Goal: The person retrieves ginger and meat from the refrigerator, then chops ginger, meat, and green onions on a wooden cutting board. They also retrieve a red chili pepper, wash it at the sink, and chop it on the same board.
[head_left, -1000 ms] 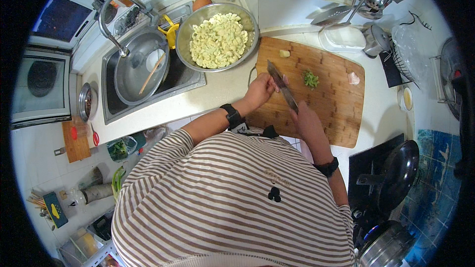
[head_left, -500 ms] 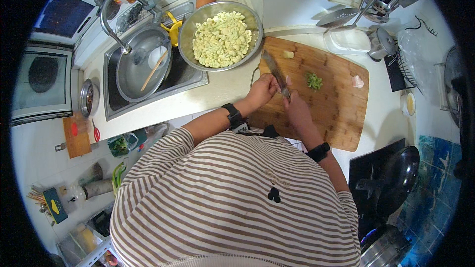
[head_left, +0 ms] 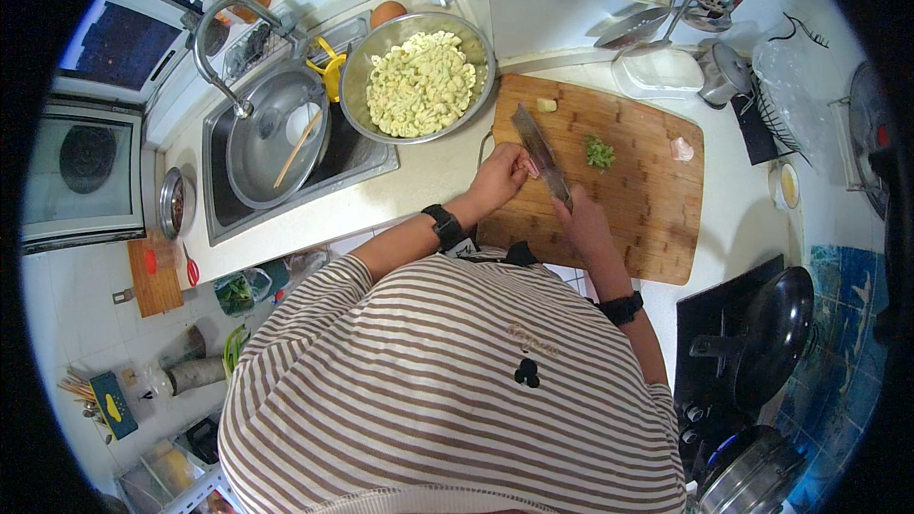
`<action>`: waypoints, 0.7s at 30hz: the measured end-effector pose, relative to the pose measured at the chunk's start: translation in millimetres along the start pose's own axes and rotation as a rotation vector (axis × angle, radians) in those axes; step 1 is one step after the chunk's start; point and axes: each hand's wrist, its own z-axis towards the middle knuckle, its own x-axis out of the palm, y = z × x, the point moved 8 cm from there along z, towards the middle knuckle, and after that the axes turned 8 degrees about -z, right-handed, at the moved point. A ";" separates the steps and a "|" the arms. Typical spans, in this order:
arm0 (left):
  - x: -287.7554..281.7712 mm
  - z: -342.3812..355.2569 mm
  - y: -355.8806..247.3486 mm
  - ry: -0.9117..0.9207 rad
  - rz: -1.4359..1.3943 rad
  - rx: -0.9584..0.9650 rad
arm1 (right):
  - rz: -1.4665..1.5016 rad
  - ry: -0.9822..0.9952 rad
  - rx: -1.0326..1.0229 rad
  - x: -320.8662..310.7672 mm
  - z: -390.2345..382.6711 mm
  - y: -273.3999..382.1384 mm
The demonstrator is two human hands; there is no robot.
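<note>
Seen from the middle of the wooden chopping board (head_left: 647, 200), the left hand (head_left: 501, 174) sits at 9 o'clock, over the board's edge. Its fingers are bent and bunched beside the blade; a small pinkish bit (head_left: 533, 169) shows at their tips, but I cannot tell whether they have hold of it or how tightly they close. The right hand (head_left: 583, 219), just off the middle toward 6 o'clock, has its fingers wrapped shut round the handle end of a broad-bladed knife (head_left: 540, 154). The knife lies slantwise over the board, its far end pointing to 11 o'clock; whether the edge touches the wood cannot be made out.

On the board, a little heap of chopped greens (head_left: 599, 151) lies just above the middle, toward 12 o'clock, to the right of the blade and apart from it. A pale yellow chunk (head_left: 546, 106) lies at 11 o'clock, near the blade's far end, and a flat pink piece (head_left: 681, 148) between 2 and 3 o'clock, near the edge.

On the bench (head_left: 419, 171), a steel bowl (head_left: 487, 95) full of cauliflower florets (head_left: 419, 86) stands at 10 o'clock, just beside the board. Farther off at 9 o'clock, a metal basin (head_left: 246, 181) sits in the sink (head_left: 352, 157). A white container (head_left: 657, 76) stands at 1 o'clock, and a black frying pan (head_left: 776, 343) between 4 and 5.
</note>
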 end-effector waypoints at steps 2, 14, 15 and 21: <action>2.3 1.8 -3.7 0.046 0.093 0.073 | -0.022 0.018 -0.031 3.1 -0.8 0.4; 16.9 -7.3 -2.8 0.321 0.203 -0.059 | 0.057 -0.050 0.061 16.9 16.7 5.0; 14.7 -7.3 3.6 0.317 0.153 -0.143 | 0.087 -0.061 0.068 16.5 16.4 3.4; 17.9 17.9 -3.8 0.406 0.320 0.143 | 0.218 -0.037 0.143 19.2 7.5 -10.7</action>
